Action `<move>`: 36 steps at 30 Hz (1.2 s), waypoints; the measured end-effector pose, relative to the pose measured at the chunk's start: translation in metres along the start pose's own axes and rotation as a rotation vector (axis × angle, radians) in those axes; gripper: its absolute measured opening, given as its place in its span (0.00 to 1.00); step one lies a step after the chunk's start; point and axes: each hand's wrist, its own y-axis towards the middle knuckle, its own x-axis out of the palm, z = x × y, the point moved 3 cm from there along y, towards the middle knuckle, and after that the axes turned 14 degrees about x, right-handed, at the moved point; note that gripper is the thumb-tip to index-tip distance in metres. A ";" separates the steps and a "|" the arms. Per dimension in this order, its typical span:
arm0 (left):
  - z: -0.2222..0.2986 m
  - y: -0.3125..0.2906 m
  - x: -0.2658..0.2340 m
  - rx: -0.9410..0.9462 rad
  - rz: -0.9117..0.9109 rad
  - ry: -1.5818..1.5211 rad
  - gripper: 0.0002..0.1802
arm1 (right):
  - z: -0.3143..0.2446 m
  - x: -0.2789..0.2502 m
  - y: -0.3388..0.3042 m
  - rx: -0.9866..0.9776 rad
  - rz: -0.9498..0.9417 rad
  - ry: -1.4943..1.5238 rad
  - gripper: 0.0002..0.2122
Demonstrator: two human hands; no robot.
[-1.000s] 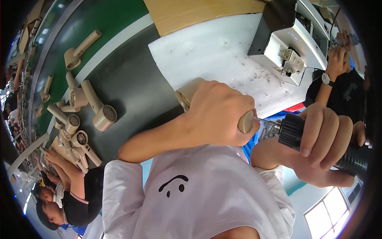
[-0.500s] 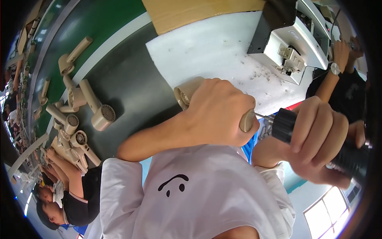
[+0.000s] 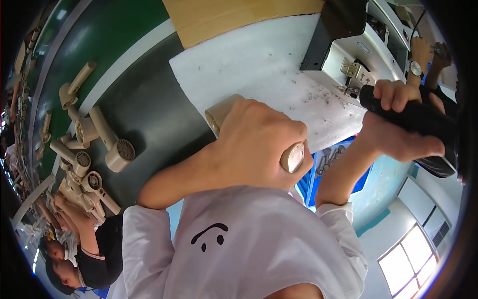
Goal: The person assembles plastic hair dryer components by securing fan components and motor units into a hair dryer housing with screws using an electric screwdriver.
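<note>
My left hand (image 3: 261, 142) is wrapped round the handle of a beige handheld fan (image 3: 217, 115). The fan's round head shows beyond my knuckles, and the handle's end sticks out toward the right. In my right hand (image 3: 391, 134) is a black electric screwdriver (image 3: 425, 119), held at the right, apart from the fan. Its front end is close to the metal outlet block (image 3: 354, 70) of a white and black screw feeder (image 3: 348, 47). The bit is hard to make out there.
Small screws lie scattered on a white sheet (image 3: 234, 65). Several beige fans (image 3: 120, 154) lie on the dark mat and green belt at left. A blue bin (image 3: 311, 184) with metal parts stands below the table edge. Co-workers (image 3: 99, 249) sit at left and far right.
My right hand has moved the screwdriver up and away from the fan handle's end to the screw feeder. My left hand still holds the fan; its handle end now faces me more.
</note>
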 end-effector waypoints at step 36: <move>-0.001 -0.001 0.016 -0.011 0.006 0.085 0.11 | -0.050 0.068 -0.049 0.119 -0.097 0.405 0.24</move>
